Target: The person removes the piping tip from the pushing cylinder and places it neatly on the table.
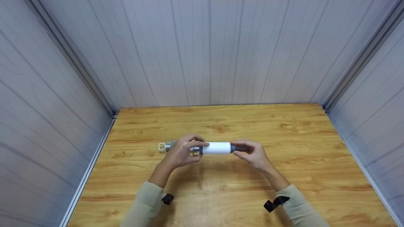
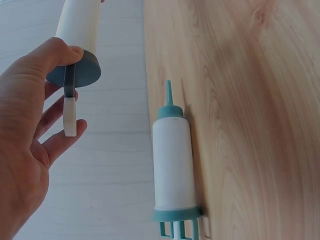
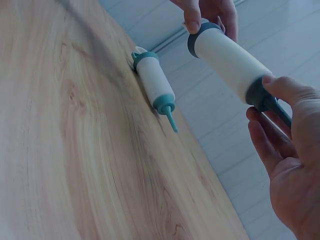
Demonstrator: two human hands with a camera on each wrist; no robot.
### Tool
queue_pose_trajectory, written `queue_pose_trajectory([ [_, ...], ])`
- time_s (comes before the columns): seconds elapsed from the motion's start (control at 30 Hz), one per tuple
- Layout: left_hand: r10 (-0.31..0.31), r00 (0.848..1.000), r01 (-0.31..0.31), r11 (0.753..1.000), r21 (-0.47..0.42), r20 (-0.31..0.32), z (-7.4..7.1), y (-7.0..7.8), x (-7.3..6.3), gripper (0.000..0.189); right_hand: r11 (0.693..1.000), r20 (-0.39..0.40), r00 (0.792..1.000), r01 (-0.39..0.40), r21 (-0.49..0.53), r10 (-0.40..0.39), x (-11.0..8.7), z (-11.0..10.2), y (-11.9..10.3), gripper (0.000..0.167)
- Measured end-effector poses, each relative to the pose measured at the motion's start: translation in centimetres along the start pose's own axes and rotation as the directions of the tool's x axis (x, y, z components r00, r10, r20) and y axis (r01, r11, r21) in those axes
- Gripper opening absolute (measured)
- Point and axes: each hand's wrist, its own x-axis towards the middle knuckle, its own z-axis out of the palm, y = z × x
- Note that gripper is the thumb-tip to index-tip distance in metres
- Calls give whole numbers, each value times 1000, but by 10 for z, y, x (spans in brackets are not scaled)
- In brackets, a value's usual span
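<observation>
Held level above the table is a large plastic syringe [image 1: 216,148] with a white barrel, dark blue-grey end caps and a dark nozzle. My left hand [image 1: 181,153] grips its collar end, thumb on the rim, beside the dark strut and white plunger part. At the other end my right hand [image 3: 305,130] pinches the dark nozzle cap [image 3: 258,94] between thumb and fingers; the nozzle runs along the palm. A second syringe with teal ends [image 2: 173,162] lies on the table below, touched by neither hand. In the head view the left hand hides most of it.
The wooden tabletop [image 1: 221,192] spreads beneath both hands. White panel walls [image 1: 208,53] stand behind it and on both sides, with metal strips along the side edges. Black straps with small cameras [image 1: 273,204] sit on the sleeved wrists.
</observation>
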Motion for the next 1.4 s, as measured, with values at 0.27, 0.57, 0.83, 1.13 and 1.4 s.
queue_pose_trajectory([
  [0.27,8,1000,-8,1000,-20,-7,3,1,-4,45,999,-28,1000,8,38,-7,-2,2,3,30],
  [0.57,65,991,-65,998,7,-114,9,2,-7,52,999,-80,996,-24,41,27,-4,2,-2,28],
  [0.83,42,993,-48,997,-60,-107,10,9,-6,58,996,-102,993,-57,61,63,-4,6,-12,27],
  [1.13,70,988,-85,990,-111,-136,7,17,-6,47,997,-69,996,-60,52,63,-2,12,-21,33],
  [1.4,102,978,-122,987,-106,-183,3,21,-5,48,998,10,998,-62,19,62,-2,14,-27,32],
])
